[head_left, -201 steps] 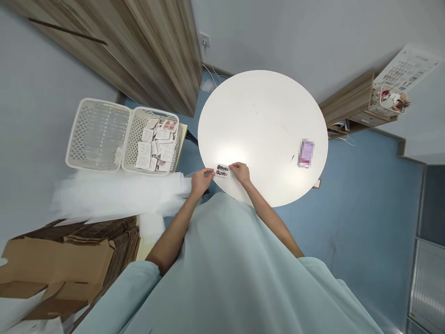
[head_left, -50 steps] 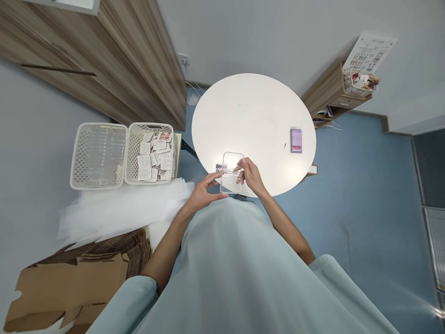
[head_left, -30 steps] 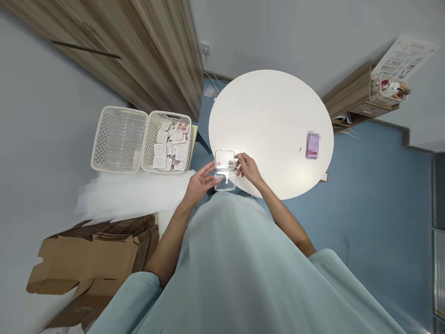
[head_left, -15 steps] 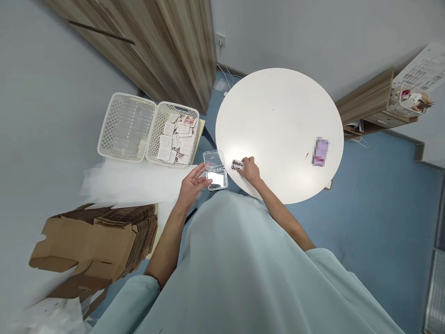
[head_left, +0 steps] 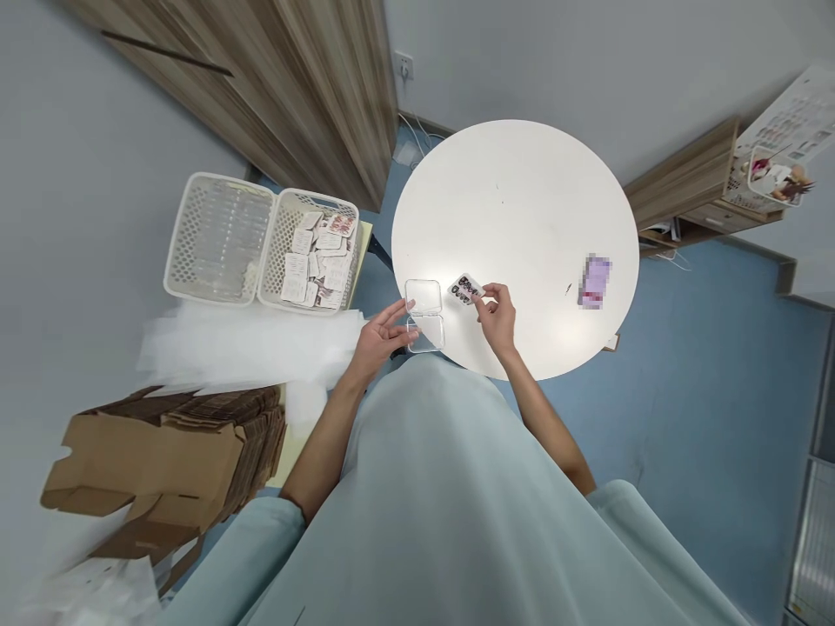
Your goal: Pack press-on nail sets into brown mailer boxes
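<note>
Left hand (head_left: 384, 339) grasps clear, hinged, rectangular plastic case (head_left: 429, 336) by left side, thumb and fingers across both halves. Right hand (head_left: 497, 320) pinches small white rounded card (head_left: 464, 288), two rows of dark pieces on it, by near right corner; card just right of case. Progress, judged: case opened; not done: card outside case, halves unjoined. Case see-through, smooth-looking. Under card: round white smooth table (head_left: 522, 191). Left of left grip, well apart: white perforated plastic basket (head_left: 277, 252), pale printed cards (head_left: 297, 265) inside.

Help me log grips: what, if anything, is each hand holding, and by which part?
Left hand: open clear hinged case, by its left side. Right hand: card of dark nail-like pieces, by its right end.
</note>
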`<state>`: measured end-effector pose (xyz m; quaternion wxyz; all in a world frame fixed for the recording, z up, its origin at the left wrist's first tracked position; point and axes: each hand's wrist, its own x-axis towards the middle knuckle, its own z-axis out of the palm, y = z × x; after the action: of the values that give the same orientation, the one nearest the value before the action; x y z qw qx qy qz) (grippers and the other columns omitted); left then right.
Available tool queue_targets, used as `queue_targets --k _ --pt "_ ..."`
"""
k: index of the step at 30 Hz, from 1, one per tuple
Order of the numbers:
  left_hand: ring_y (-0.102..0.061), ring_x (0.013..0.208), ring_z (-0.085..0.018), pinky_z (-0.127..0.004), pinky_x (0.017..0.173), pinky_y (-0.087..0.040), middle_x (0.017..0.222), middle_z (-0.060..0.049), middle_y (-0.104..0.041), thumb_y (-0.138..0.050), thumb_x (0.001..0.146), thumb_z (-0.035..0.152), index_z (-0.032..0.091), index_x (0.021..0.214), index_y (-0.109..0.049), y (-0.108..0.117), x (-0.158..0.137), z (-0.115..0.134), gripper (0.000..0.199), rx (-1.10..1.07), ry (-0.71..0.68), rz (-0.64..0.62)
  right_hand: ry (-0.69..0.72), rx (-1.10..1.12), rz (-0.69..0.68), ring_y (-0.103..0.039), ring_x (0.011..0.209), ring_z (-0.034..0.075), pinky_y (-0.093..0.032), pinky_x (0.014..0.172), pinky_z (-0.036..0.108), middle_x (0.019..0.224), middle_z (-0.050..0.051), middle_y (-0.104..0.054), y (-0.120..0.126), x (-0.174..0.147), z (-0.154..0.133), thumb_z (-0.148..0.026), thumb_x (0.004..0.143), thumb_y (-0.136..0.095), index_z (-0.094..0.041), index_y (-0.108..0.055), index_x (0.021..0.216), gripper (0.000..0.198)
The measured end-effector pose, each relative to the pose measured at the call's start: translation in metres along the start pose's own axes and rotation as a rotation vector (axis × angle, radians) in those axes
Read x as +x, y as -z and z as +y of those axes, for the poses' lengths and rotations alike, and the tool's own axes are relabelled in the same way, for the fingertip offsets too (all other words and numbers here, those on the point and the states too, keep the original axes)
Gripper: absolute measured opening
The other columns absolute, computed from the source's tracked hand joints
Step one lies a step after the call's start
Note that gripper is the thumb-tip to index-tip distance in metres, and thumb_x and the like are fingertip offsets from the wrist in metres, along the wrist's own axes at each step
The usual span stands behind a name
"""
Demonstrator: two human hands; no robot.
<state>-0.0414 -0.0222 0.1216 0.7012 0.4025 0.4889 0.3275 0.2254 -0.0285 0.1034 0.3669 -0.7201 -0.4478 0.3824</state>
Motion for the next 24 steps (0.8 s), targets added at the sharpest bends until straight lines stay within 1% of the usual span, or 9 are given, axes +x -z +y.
queue_targets --k 1,3,6,9,13,15,19,24 --pt "-0.074 0.102 -0.023 -0.043 0.094 -0.063 0.165 -0.019 -0.046 -0.092 0.075 0.043 0.025 0.154 -0.055 -0.003 0.002 0.002 0.089 0.000 -0.001 -0.017 0.015 0.043 -0.003 -0.052 0.060 0.011 -0.049 0.061 0.028 0.118 0.003 -0.065 0.008 -0.004 -0.011 -0.047 0.099 -0.060 -0.028 -0.051 0.118 0.028" --pt "-0.075 0.104 -0.025 -0.044 0.095 -0.063 0.166 -0.020 -0.045 -0.093 0.074 0.043 0.024 0.154 -0.055 -0.010 0.007 0.006 0.090 0.000 -0.001 -0.048 0.049 0.078 -0.052 -0.053 0.059 0.010 -0.049 0.061 0.028 0.117 0.003 -0.066 0.021 -0.012 -0.031 -0.049 0.098 -0.064 -0.028 -0.053 0.117 0.030" --pt "-0.075 0.105 -0.027 -0.044 0.094 -0.063 0.166 -0.021 -0.044 -0.094 0.072 0.045 0.024 0.154 -0.055 -0.020 0.015 0.013 0.093 0.014 0.000 -0.096 0.061 0.030 -0.126 -0.055 0.060 0.011 -0.049 0.063 0.029 0.111 0.002 -0.069 0.028 -0.021 -0.047 -0.048 0.096 -0.066 -0.028 -0.057 0.114 0.028" --pt "-0.076 0.103 -0.027 -0.042 0.091 -0.064 0.166 -0.021 -0.044 -0.094 0.072 0.047 0.023 0.155 -0.055 -0.028 0.022 0.017 0.095 0.033 -0.005 -0.123 0.066 -0.022 -0.176 -0.056 0.061 0.012 -0.048 0.065 0.029 0.110 0.001 -0.070 0.027 -0.024 -0.048 -0.045 0.095 -0.065 -0.028 -0.058 0.113 0.025" --pt "-0.073 0.091 -0.019 -0.039 0.088 -0.064 0.165 -0.021 -0.045 -0.093 0.073 0.046 0.024 0.155 -0.055 -0.033 0.029 0.019 0.093 0.068 -0.013 -0.145 0.074 -0.063 -0.221 -0.056 0.062 0.012 -0.047 0.067 0.028 0.109 0.000 -0.071 0.028 -0.028 -0.043 -0.041 0.096 -0.064 -0.028 -0.060 0.117 0.025" --pt "-0.071 0.089 -0.017 -0.038 0.087 -0.063 0.166 -0.021 -0.045 -0.092 0.074 0.046 0.025 0.155 -0.055 -0.033 0.030 0.020 0.091 0.081 -0.015 -0.158 0.091 -0.097 -0.243 -0.056 0.062 0.013 -0.047 0.068 0.029 0.108 0.000 -0.071 0.030 -0.031 -0.041 -0.040 0.096 -0.064 -0.028 -0.061 0.118 0.025" --pt "-0.069 0.087 -0.015 -0.036 0.087 -0.062 0.165 -0.022 -0.046 -0.093 0.073 0.044 0.024 0.153 -0.057 -0.033 0.032 0.022 0.090 0.079 -0.010 -0.163 0.148 -0.165 -0.244 -0.057 0.066 0.013 -0.049 0.072 0.030 0.113 0.001 -0.069 0.032 -0.037 -0.044 -0.036 0.098 -0.065 -0.027 -0.066 0.117 0.021" --pt "-0.067 0.084 -0.013 -0.037 0.089 -0.062 0.164 -0.021 -0.047 -0.092 0.074 0.043 0.025 0.152 -0.058 -0.035 0.032 0.027 0.087 0.081 -0.007 -0.176 0.142 -0.288 -0.241 -0.059 0.067 0.013 -0.050 0.071 0.031 0.118 0.004 -0.065 0.030 -0.043 -0.051 -0.036 0.100 -0.067 -0.030 -0.073 0.119 0.021"
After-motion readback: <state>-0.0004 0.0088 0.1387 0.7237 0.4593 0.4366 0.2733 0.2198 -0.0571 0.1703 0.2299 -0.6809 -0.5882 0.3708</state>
